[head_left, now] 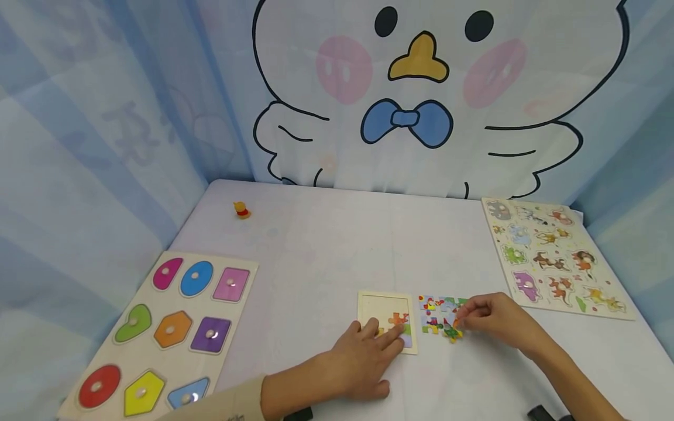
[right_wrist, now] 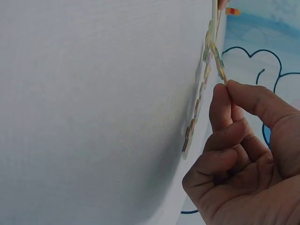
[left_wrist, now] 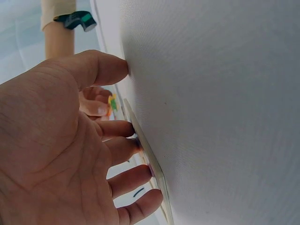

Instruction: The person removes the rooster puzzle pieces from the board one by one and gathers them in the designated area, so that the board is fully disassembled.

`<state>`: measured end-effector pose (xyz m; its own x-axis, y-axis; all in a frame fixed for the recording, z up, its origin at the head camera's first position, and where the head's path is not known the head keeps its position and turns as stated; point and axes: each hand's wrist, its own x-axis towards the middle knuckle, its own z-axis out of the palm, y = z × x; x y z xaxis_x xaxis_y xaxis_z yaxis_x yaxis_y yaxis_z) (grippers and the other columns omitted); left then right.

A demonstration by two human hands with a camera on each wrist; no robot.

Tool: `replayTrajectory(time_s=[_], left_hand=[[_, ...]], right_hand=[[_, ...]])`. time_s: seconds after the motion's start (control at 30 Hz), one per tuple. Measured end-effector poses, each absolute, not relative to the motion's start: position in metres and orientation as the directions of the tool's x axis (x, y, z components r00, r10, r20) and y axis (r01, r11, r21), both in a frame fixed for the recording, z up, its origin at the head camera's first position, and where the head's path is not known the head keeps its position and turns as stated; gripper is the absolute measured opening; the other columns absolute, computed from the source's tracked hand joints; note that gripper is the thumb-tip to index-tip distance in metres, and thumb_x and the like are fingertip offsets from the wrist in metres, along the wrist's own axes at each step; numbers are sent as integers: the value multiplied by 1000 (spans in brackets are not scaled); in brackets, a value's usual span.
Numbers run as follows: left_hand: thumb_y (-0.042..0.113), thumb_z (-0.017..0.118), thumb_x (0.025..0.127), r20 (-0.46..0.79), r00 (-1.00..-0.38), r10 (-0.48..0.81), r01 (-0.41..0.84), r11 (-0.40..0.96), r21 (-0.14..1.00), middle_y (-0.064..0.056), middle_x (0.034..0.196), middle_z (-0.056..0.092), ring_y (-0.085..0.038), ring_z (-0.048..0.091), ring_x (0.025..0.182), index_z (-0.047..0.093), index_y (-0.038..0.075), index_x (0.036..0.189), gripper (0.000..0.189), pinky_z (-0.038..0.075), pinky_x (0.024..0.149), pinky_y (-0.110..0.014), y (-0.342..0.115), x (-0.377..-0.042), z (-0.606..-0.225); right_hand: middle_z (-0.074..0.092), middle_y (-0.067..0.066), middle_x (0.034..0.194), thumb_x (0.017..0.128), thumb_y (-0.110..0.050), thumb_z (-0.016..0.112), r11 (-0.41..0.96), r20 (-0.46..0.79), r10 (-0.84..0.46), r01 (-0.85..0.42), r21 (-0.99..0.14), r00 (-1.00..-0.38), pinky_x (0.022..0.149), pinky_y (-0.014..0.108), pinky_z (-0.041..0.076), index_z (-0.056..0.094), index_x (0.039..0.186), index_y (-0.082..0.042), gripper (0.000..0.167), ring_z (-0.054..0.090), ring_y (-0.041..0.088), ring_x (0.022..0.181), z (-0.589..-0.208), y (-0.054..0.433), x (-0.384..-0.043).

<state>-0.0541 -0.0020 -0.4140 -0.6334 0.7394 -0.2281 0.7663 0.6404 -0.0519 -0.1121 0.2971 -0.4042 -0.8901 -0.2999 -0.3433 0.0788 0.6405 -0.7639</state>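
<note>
A small wooden puzzle frame (head_left: 381, 297) lies flat near the front of the table, with a few colourful pieces in its lower right part. My left hand (head_left: 365, 365) rests on it, fingers spread and fairly straight, fingertips touching the pieces and frame. To the right of the frame lies a patch of jigsaw pieces (head_left: 432, 304) with bright pictures. Above their near edge, my right hand (head_left: 495, 321) pinches a green and yellow jigsaw piece (head_left: 451, 334) between thumb and forefinger. In the right wrist view that puzzle piece (right_wrist: 218, 63) is seen edge-on, tilted.
A peg board (head_left: 205, 313) with coloured shapes lies at the left. On the right is an animal puzzle board (head_left: 553, 257). A small yellow and red figurine (head_left: 241, 210) stands at the back left. Patterned curtains (head_left: 411, 158) enclose the white table (head_left: 337, 234).
</note>
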Motion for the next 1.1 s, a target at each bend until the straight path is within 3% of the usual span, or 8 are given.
replayTrajectory(time_s=[0.37, 1.1], left_hand=[[56, 57, 88, -211, -627, 750, 773, 631, -56, 11, 159, 27, -16, 39, 108, 43, 26, 132, 55, 37, 78, -34, -2, -53, -414], [56, 55, 89, -231, -639, 734, 762, 644, -62, 11, 160, 24, -17, 37, 114, 37, 26, 145, 66, 37, 82, -36, -2, -52, -416]], right_hand=[[63, -1, 73, 82, -19, 78, 755, -280, -232, 10, -656, -932, 62, 26, 43, 72, 87, -10, 11, 53, 16, 69, -413, 294, -108], [61, -9, 68, 81, -17, 77, 853, -188, -235, -110, -510, -954, 60, 29, 41, 71, 78, -18, 6, 52, 13, 66, -415, 286, -109]])
